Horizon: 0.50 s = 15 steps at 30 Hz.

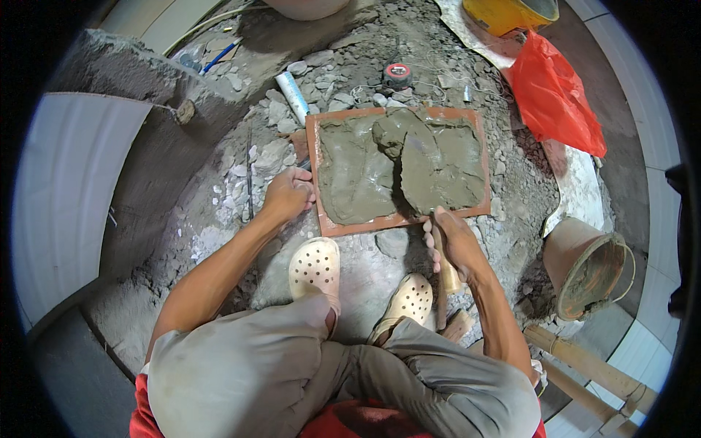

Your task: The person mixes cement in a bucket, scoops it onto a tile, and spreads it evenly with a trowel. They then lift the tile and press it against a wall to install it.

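Tile: I see a square reddish tile (pixel 398 166) lying flat on rubble, directly ahead of my feet. It is my landmark for everything below.
Mortar: grey wet mortar (pixel 365 175) covers nearly the whole upper face of the tile, with a thicker lump toward the tile's far middle.
Left hand: my left hand (pixel 288 193) sits at the tile's left edge, fingers curled closed over that edge, gripping the tile.
Right hand: my right hand (pixel 449 237) is at the tile's near edge, right of centre, fist closed around a wooden handle.
Trowel: the trowel (pixel 409 186) runs from my right hand up onto the tile; its blade lies in the mortar near the tile's centre, smeared grey. I cannot tell the blade's exact outline.
Sandals: two pale perforated sandals (pixel 315 266) stand just short of the tile's near edge, between my forearms.
Tape measure: a small red and black tape measure (pixel 397 74) lies beyond the tile's far edge.
Tube: a white tube (pixel 293 93) lies beyond the tile's far left corner.
Red bag: a red plastic bag (pixel 555 98) lies to the right of the tile, past its far right corner.
Bucket: a tipped, mortar-stained bucket (pixel 584 266) lies well to the right of the tile's near corner.
Ground: broken grey rubble (pixel 511 182) surrounds the tile on all sides.
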Available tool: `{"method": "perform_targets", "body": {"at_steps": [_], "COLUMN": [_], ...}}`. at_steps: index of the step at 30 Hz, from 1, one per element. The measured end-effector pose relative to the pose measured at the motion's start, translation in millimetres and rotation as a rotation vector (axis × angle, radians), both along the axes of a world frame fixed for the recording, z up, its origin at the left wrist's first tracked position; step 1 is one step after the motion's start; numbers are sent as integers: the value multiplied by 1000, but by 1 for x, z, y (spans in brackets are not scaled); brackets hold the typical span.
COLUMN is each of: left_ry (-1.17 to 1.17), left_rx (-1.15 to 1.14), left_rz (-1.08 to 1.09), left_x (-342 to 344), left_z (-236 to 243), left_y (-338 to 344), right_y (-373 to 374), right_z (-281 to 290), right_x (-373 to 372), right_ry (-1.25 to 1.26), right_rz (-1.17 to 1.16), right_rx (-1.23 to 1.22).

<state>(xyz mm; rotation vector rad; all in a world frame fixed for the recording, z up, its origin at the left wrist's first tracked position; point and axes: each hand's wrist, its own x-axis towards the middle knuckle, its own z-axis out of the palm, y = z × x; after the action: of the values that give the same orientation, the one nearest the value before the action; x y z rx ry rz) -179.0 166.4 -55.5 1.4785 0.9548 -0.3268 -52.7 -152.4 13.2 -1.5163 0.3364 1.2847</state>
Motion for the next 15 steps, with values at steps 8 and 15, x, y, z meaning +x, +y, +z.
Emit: {"method": "perform_targets", "body": {"at_steps": [8, 15], "left_ry": [1, 20], "left_rx": [-55, -76], "left_rz": [40, 32], "left_x": [-1, 2], "left_z": [-7, -2], "left_y": [4, 5], "right_y": [65, 80], "right_z": [-1, -5], "right_x": [-10, 1], "right_ry": [-28, -201], "right_rz": [224, 505], "right_rx": [0, 41]}}
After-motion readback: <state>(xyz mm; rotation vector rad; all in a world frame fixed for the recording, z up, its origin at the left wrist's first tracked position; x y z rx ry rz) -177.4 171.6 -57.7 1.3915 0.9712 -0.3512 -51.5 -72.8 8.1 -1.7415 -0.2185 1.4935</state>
